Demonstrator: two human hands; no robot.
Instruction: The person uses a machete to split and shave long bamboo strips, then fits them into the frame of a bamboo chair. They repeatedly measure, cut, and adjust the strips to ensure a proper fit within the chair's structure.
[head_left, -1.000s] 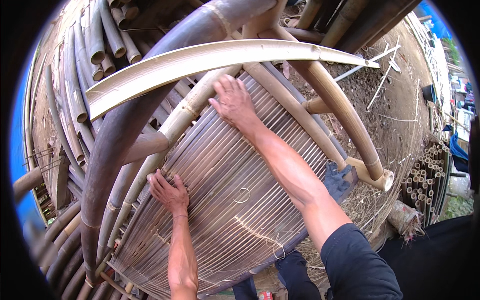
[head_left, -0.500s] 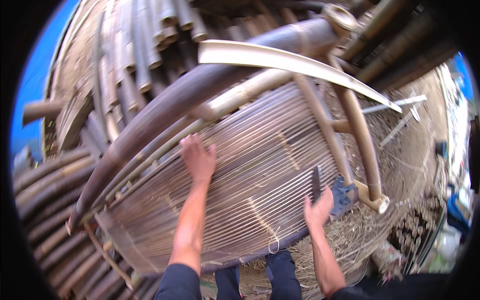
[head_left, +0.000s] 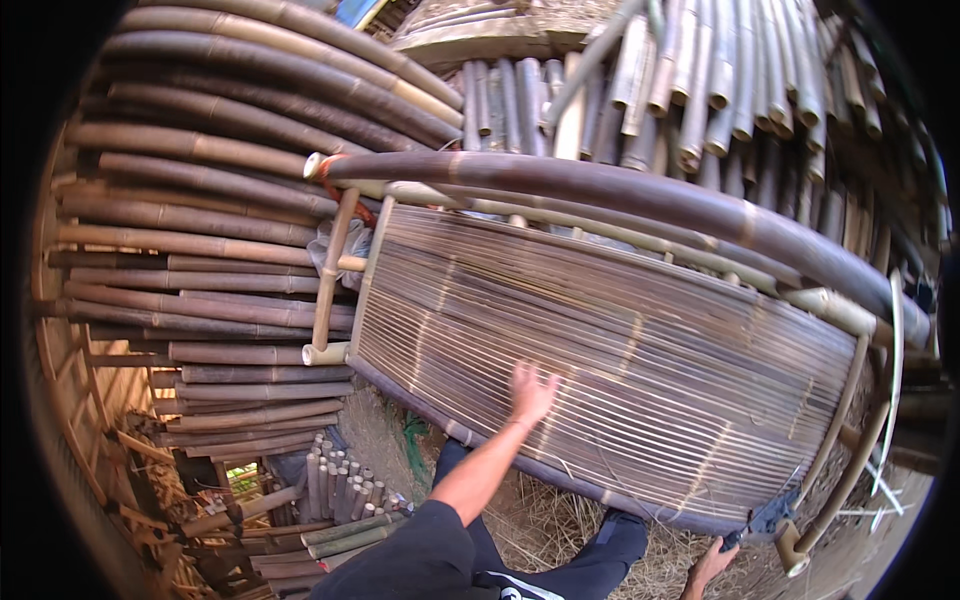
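A bamboo bench frame holds a slatted bamboo seat (head_left: 600, 350), bound by pale cross ties. My left hand (head_left: 533, 393) hovers over or rests on the slats near the front edge, fingers spread, holding nothing. By the seat's front right corner is my right hand (head_left: 710, 566), closed around a dark narrow tool (head_left: 733, 541); its kind is unclear and most of it is hidden. Just beyond that lies a dark cloth (head_left: 773, 515) at the corner. A thick dark bamboo rail (head_left: 600, 190) runs along the bench's back.
Stacked bamboo poles (head_left: 220, 210) fill the left side, and more cut poles (head_left: 740, 70) lie behind the bench. Short upright bamboo pieces (head_left: 340, 480) stand at lower left. A pale bamboo strip (head_left: 893, 380) hangs at the right end. Straw-like shavings (head_left: 550, 510) cover the ground near my feet.
My view has swung left, showing the bench's left end. My left hand has moved from near the back rail toward the seat's front. My right hand has come off the slats to the front right corner.
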